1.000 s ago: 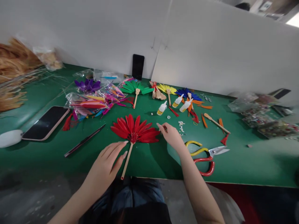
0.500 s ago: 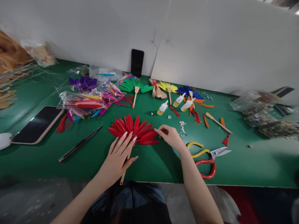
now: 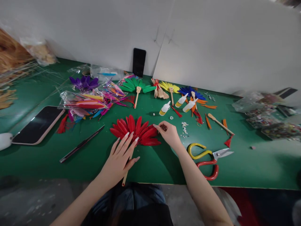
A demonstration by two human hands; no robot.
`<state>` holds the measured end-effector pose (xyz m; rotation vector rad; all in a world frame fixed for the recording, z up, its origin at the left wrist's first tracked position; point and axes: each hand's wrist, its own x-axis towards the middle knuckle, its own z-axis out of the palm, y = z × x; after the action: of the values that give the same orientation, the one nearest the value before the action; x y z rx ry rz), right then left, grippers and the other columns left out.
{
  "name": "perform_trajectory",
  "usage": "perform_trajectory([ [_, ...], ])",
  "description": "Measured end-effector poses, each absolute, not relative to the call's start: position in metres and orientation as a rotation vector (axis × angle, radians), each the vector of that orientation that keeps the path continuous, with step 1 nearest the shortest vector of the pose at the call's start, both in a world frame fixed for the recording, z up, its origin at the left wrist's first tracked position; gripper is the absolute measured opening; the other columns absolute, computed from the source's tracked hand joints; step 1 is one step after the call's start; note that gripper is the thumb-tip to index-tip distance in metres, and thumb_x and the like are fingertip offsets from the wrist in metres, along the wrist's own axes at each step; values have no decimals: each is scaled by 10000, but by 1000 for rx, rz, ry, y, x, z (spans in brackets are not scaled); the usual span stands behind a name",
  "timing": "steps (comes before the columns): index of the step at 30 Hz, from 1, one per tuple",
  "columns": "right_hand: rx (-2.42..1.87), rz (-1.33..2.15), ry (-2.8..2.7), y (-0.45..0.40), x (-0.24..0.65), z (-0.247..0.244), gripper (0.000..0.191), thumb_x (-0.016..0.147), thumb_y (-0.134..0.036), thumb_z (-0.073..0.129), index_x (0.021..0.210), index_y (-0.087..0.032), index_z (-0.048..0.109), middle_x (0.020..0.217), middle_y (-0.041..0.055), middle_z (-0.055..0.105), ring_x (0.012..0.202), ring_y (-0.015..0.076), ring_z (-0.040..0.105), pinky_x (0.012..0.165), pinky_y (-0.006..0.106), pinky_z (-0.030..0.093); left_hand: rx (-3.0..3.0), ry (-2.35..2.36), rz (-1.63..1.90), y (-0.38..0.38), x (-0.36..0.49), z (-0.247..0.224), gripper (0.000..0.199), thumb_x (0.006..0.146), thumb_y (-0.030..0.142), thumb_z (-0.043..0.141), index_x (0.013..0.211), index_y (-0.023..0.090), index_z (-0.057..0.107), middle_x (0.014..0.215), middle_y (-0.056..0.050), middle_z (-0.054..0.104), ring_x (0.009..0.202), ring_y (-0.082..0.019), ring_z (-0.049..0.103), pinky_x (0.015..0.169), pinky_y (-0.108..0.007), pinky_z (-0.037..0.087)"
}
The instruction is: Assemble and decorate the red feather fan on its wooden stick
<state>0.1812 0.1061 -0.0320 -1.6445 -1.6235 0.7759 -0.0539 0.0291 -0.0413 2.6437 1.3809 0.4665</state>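
A fan of red feathers (image 3: 148,135) with a thin wooden handle (image 3: 125,179) lies on the green table in front of me. Across its centre and the top of the handle rests my left hand (image 3: 121,157), fingers spread and flat. My right hand (image 3: 168,133) is at the fan's right edge, thumb and fingertips pinched at a red feather's tip. Something small and brown (image 3: 164,126) shows inside the curled fingers of that hand; I cannot make out what it is.
Scissors (image 3: 222,153) lie right of my right arm. Glue bottles (image 3: 165,108), white beads (image 3: 184,126) and green (image 3: 135,85), yellow and blue fans are behind. Left are a pen (image 3: 82,143), a phone (image 3: 39,125) and bagged feathers (image 3: 87,102). Another phone (image 3: 139,62) leans on the wall.
My right hand has shifted slightly left and up, and its fingertips now meet the feather tip nearer the fan. My left hand stays on the fan.
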Motion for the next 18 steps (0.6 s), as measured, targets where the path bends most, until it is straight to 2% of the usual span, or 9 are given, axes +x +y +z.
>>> perform_trajectory([
  [18,-1692,722,-1568,112,180,-42,321,736,-528,578,693,-211,550,588,-10,551,488,121,458,488,243,380,2654,1390,457,28,-54,-42,543,912,387,401,1408,207,273,1487,-82,216,1365,-256,166,1085,-446,182],
])
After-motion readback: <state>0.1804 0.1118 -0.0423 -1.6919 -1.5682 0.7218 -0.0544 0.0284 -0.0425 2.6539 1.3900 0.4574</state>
